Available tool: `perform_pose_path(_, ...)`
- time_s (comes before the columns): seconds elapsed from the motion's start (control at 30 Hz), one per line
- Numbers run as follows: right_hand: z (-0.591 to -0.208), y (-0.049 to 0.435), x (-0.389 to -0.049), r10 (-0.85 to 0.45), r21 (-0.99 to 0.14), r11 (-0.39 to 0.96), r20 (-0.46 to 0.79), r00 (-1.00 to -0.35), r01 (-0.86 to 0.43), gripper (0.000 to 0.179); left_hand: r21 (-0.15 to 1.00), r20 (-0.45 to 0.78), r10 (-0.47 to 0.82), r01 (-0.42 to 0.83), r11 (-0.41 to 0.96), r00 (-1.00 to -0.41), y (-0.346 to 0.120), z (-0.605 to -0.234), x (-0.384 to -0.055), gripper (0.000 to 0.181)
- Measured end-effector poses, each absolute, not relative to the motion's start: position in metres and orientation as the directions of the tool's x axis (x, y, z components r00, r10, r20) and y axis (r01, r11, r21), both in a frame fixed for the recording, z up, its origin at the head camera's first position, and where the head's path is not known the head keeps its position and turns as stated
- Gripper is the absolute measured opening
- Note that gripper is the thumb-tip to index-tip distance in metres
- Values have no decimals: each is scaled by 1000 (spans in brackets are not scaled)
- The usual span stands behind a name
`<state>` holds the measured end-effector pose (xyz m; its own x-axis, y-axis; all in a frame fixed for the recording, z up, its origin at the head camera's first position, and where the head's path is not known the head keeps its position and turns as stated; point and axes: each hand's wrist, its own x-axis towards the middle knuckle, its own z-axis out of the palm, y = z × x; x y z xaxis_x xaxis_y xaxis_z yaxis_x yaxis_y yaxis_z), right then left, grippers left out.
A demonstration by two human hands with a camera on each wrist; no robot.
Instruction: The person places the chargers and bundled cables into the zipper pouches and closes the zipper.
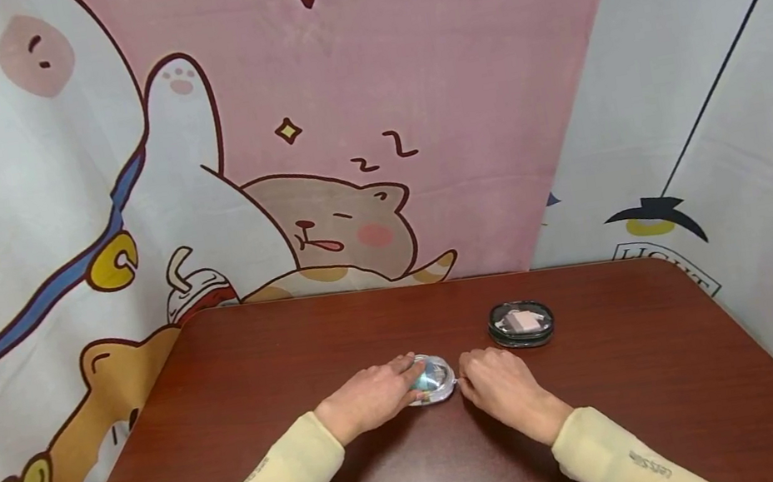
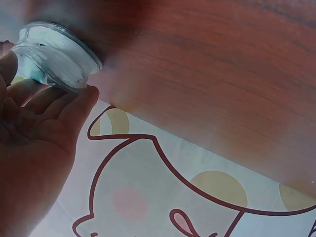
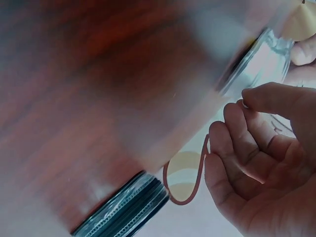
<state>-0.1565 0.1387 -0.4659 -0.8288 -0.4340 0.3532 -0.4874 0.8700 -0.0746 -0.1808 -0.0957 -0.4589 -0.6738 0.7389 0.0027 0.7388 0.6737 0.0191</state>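
Observation:
A small rounded clear pouch with pale and blue contents lies on the table. My left hand holds it from the left, fingers across its top in the head view. Seen from the left wrist, the pouch sits between the thumb and the fingertips. At its right end, my right hand pinches the small zipper pull between thumb and forefinger. The right wrist view shows the other fingers curled in beside that pinch, with the pouch just beyond; the pull is mostly hidden there.
A second clear pouch with black trim and pale items inside stands behind my right hand. The brown wooden table meets a cartoon-printed cloth along its back edge.

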Motion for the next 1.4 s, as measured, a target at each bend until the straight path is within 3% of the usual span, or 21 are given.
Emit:
perform_pose_path(0.2, -466, 140, -162, -418, -116, 874, 315, -852, -471, 19, 28, -26, 741, 740, 672, -671, -98, -456, -181, 52)
perform_pose_path(0.43, -466, 143, -156, -452, -186, 840, 279, -847, -509, 25, 17, -33, 780, 780, 625, -624, -101, -451, -180, 52)
perform_pose_path(0.93, -470, 142, -140, -482, -225, 799, 315, -818, -558, 24, -20, 186, 836, 848, 529, -517, -98, -451, -173, 43)
perform_pose_path(1.4, -472, 141, -137, -508, -234, 782, 300, -808, -578, 21, 26, 139, 863, 873, 487, -486, -96, -455, -174, 39)
